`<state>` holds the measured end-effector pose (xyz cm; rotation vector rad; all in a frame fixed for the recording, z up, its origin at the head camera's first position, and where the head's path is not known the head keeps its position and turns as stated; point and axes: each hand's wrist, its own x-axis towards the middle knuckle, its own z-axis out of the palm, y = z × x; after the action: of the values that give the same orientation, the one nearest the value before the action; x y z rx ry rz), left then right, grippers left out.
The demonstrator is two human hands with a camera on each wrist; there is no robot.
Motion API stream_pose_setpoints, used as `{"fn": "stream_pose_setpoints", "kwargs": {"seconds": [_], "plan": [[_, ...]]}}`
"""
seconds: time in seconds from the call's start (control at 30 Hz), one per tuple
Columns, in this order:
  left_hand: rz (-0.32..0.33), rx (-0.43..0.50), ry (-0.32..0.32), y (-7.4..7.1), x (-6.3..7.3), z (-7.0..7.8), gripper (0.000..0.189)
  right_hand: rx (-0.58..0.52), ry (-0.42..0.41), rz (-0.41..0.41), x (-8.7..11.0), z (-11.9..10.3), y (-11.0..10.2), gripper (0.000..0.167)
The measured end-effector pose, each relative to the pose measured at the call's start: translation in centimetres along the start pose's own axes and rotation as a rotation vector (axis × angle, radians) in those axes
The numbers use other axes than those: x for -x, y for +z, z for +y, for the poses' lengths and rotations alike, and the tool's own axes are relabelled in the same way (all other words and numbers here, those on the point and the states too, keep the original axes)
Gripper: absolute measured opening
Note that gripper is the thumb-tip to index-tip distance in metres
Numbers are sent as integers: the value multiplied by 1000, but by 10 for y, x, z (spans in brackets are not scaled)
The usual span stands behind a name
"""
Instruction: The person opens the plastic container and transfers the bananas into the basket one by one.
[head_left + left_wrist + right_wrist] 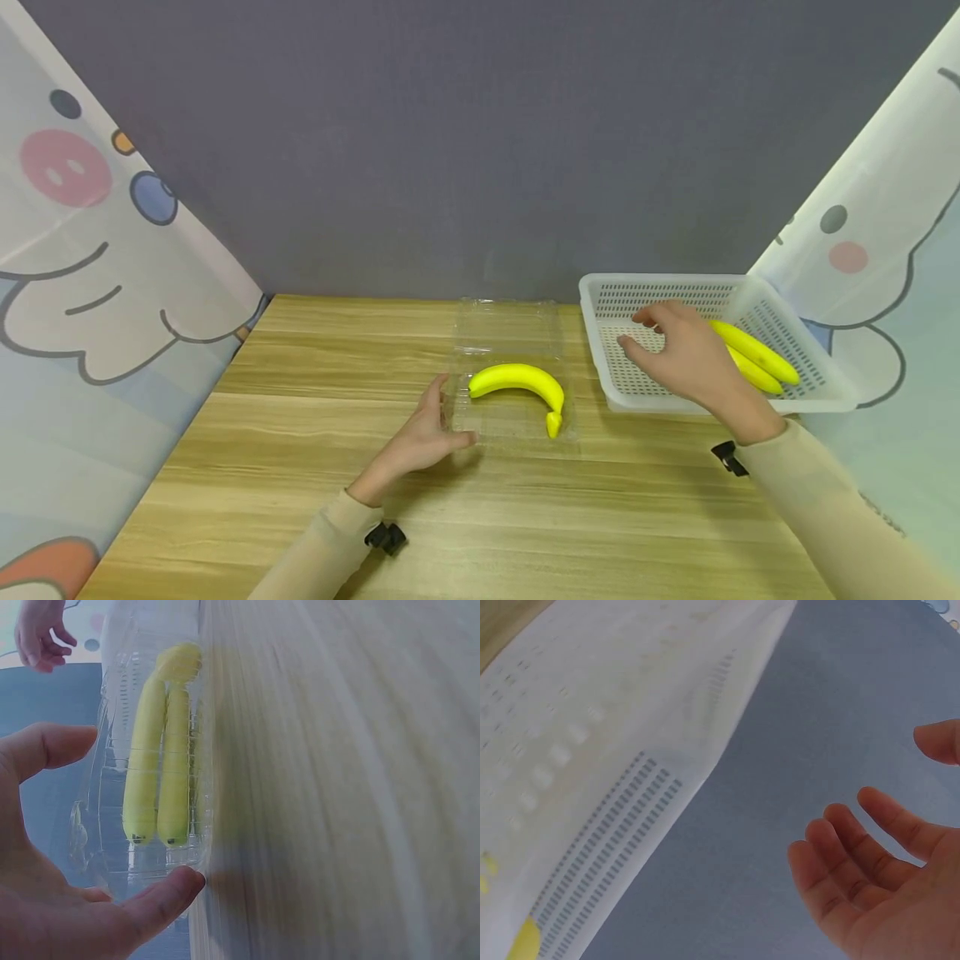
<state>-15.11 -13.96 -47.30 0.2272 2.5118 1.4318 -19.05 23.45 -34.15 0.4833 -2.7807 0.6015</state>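
Observation:
My left hand (422,435) is at the left end of a clear plastic clamshell box (510,423), thumb and fingers spread along that end. In the left wrist view, the thumb tip is right at the box's lower edge. A yellow banana (525,377) lies curved in the box, stem end toward the near right. Through the plastic, the left wrist view shows two long yellow shapes side by side. The box's lid (508,327) is folded back. My right hand (686,350) hovers over a white basket (667,402), fingers loosely bent, holding nothing.
Two more bananas (757,352) lie at the right side of the basket, partly behind my right hand and wrist. A grey wall (480,150) stands behind the wooden table (300,400). Cartoon-printed panels (97,250) flank it on both sides.

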Motion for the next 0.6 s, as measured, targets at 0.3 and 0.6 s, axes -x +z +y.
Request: {"fn": "stream_pose_setpoints", "kwargs": {"seconds": [0.3, 0.6], "plan": [[-6, -14, 1, 0, 1, 2, 114, -50, -36, 52, 0, -17, 10, 38], [-14, -6, 14, 0, 1, 3, 113, -82, -42, 37, -4, -29, 24, 40]]}}
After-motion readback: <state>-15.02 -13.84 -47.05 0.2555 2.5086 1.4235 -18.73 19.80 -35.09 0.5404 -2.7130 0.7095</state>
